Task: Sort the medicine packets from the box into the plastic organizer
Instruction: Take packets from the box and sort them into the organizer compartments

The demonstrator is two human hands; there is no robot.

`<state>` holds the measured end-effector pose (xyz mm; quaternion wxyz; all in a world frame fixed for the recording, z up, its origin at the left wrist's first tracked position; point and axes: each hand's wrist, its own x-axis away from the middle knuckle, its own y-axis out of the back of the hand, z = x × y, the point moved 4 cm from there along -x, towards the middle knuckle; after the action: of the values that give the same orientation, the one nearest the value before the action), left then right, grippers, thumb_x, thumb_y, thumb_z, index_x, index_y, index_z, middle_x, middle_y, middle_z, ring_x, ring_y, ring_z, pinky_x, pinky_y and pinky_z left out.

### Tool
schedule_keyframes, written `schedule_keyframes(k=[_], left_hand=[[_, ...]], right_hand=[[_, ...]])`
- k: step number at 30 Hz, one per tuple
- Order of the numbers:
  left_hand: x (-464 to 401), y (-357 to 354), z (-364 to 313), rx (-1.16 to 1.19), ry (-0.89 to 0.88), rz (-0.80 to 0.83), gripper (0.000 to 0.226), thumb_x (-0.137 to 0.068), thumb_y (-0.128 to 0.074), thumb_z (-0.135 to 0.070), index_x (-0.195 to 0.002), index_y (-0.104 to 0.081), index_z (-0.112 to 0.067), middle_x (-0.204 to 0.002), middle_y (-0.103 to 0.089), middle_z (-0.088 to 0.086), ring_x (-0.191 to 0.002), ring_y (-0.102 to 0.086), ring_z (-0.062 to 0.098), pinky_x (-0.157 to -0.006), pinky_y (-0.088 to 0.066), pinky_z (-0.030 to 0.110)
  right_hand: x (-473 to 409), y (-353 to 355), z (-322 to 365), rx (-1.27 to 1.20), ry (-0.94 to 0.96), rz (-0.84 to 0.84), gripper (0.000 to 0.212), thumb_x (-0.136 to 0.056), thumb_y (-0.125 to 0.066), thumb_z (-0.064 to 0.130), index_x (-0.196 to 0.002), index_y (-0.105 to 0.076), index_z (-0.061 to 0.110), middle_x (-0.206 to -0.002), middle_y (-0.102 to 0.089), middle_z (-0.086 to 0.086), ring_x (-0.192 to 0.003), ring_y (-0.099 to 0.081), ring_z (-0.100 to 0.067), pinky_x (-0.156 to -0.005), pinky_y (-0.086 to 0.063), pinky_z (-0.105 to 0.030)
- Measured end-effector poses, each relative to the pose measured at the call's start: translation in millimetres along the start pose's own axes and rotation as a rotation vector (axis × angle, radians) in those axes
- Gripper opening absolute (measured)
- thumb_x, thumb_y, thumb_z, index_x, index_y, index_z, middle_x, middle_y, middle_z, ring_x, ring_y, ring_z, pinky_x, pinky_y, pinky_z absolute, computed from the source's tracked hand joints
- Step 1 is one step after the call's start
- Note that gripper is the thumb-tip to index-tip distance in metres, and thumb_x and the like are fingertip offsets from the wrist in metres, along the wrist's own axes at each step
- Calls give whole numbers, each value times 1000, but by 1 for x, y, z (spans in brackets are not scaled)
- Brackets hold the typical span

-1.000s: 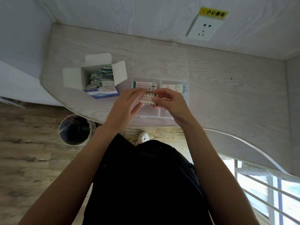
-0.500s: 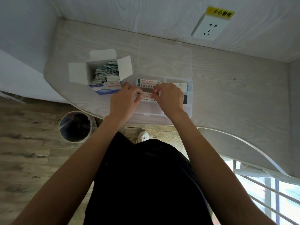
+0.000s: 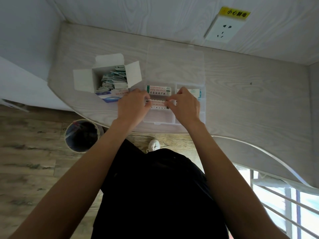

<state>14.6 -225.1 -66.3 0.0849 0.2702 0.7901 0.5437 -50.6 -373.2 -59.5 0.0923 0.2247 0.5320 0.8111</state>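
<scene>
The medicine packet [image 3: 157, 104] sits over the left compartment of the plastic organizer [image 3: 189, 118], held flat and lengthwise between both hands, most likely so it drops in square with the packet already lying there. The left hand [image 3: 132, 107] pinches its left end with curled fingertips, and the right hand [image 3: 185, 105] pinches the right end the same way; both grips are closed on the packet. I judge the 2-handed hold is for lining it up within the divider walls rather than for carrying weight.

The packet is a long white strip with a scalloped top edge and red print across it, thin and light by the look of it. Just behind it in the same compartment lies a second packet [image 3: 158, 90], white with green ends and dark lettering. In the right compartment a pale packet with teal marking [image 3: 196, 93] peeks out past the right hand.

The organizer is clear, its lid [image 3: 175, 64] folded open toward the wall. Just left of it stands the box [image 3: 110, 78], flaps spread, many packets stacked on edge inside, so the sorting looks early. All of it rests on a pale wood-grain table [image 3: 250, 104]; a bin [image 3: 82, 135] stands on the floor below.
</scene>
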Motion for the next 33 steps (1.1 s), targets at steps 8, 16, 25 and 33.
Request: schedule_keyframes(k=[8,16,25,33], left_hand=[[7,4,-10,20,-96,-60,23,-91,-55,-26,-111,-62,-20,-101,-64,1,-80,-60,16,-60,-37,25],[5,0,-16,30,-122,-58,24,-93,-53,-34,-110,-64,-20,-105,-64,1,-77,-56,10,-54,-26,16],[4,-1,-15,23,-115,-44,27,-92,-53,-37,-111,-63,-20,-104,-63,1,-74,-46,5,-57,-29,20],[4,-4,-13,26,-112,-54,24,-92,-54,-35,-109,-64,-20,-101,-64,-1,-74,-50,7,-58,-33,20]], right_hand=[[3,19,-17,-216,-8,-224,15,-89,-61,26,-97,-72,20,-88,-56,7,-74,-55,-5,-59,-30,-8],[-20,31,-75,-15,-166,-256,16,-87,-63,31,-98,-69,21,-105,-46,0,-87,-40,-7,-59,-27,-14],[-33,36,-64,206,-9,-118,12,-83,-69,27,-91,-72,19,-107,-49,-4,-100,-44,-20,-72,-35,-25],[-27,40,-57,180,18,-170,17,-88,-63,25,-101,-70,17,-108,-54,-3,-101,-47,-18,-73,-35,-23]])
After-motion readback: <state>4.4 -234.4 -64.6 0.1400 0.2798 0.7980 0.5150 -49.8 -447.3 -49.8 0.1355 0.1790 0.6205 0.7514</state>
